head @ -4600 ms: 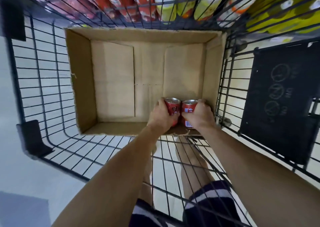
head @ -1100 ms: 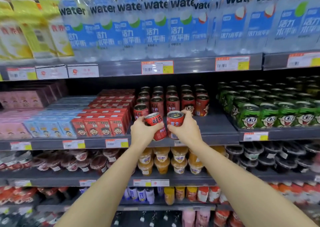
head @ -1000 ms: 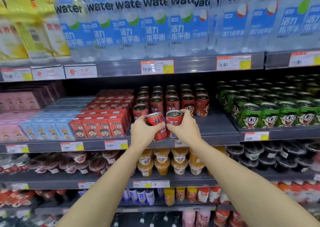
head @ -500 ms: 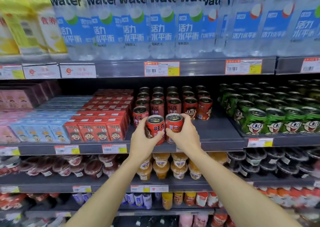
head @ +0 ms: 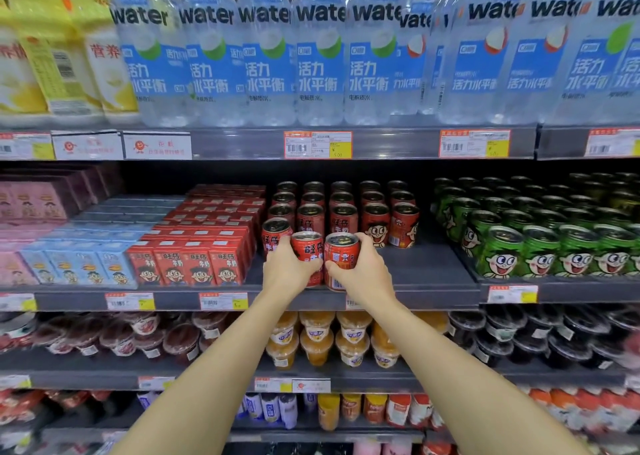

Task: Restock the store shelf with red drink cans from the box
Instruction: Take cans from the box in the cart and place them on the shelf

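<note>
This is a shop's drinks aisle: grey metal shelves [head: 429,274] run across the whole frame in stacked tiers, each front edge carrying orange-and-yellow barcoded price tags [head: 318,144]. Water bottles [head: 317,59] fill the top, rows of red cans [head: 375,224] the centre, green cans [head: 540,250] the right, cartons [head: 194,264] the left.

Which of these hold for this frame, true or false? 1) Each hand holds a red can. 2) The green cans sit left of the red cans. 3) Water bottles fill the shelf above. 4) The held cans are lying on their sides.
1) True: the left hand grips one red can, the right hand the other red can.
2) False: the green cans are to the right; red cartons are on the left.
3) True: water bottles.
4) False: both are upright at the shelf front.
</note>
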A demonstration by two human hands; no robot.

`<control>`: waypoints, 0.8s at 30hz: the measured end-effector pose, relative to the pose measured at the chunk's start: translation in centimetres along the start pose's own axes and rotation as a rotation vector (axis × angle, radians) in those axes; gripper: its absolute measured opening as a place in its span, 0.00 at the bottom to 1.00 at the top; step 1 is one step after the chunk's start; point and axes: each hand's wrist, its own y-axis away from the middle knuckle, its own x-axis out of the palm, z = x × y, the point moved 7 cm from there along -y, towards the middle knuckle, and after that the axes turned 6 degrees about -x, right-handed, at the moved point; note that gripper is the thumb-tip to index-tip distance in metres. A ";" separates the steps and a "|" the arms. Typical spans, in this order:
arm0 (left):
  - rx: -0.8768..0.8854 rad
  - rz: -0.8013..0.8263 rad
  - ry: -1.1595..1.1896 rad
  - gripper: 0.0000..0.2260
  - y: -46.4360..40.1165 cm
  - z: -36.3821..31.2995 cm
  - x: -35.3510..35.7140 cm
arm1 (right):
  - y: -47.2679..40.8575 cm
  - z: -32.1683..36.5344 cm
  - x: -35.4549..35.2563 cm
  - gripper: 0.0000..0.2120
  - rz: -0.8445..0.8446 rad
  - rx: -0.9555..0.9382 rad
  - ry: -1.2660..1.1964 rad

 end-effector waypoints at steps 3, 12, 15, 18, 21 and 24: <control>0.006 -0.047 -0.002 0.28 -0.1 -0.1 0.5 | -0.2 -0.2 -0.1 0.37 0.009 -0.004 -0.009; 0.023 -0.164 0.031 0.27 0.0 0.2 1.5 | -1.0 -1.0 0.0 0.38 0.041 -0.009 -0.010; 0.005 -0.179 0.043 0.24 -0.4 -0.3 1.9 | -1.2 -1.1 0.1 0.39 0.042 -0.014 -0.005; -0.005 -0.219 0.004 0.24 -0.7 -0.9 2.4 | -1.2 -1.2 0.1 0.39 0.046 -0.022 -0.009; -0.030 -0.240 -0.026 0.25 -1.0 -1.2 3.0 | -1.2 -1.3 0.1 0.39 0.047 -0.037 -0.010; -0.046 -0.256 -0.004 0.26 -1.2 -1.3 3.4 | -1.3 -1.4 0.1 0.40 0.048 -0.049 -0.004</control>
